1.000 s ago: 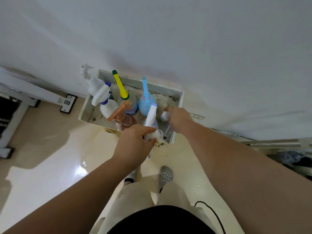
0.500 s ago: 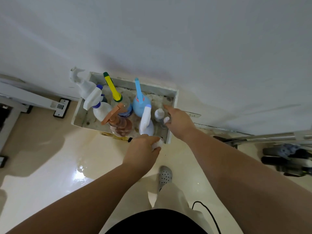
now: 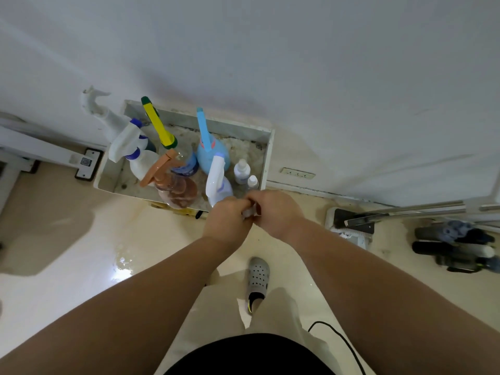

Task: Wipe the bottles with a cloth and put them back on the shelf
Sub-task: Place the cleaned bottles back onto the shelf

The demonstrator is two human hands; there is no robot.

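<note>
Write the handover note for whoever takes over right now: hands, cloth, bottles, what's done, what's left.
Left hand and right hand: both grip a small pale wad, apparently the cloth, just in front of the shelf.
Bottles: the spray bottles and two small bottles stand upright on the shelf; none is in hand.
Done: every bottle in view is on the shelf; which are wiped cannot be told.
Left: wipe any unwiped bottle and put it back.

A plain white wall [image 3: 297,63] fills the upper half above a glossy cream floor [image 3: 67,247], which carries a bright patch of reflected light [image 3: 123,269]. A white socket plate [image 3: 297,174] sits low on the wall; two silver metal poles [image 3: 411,209] lie at right.
</note>
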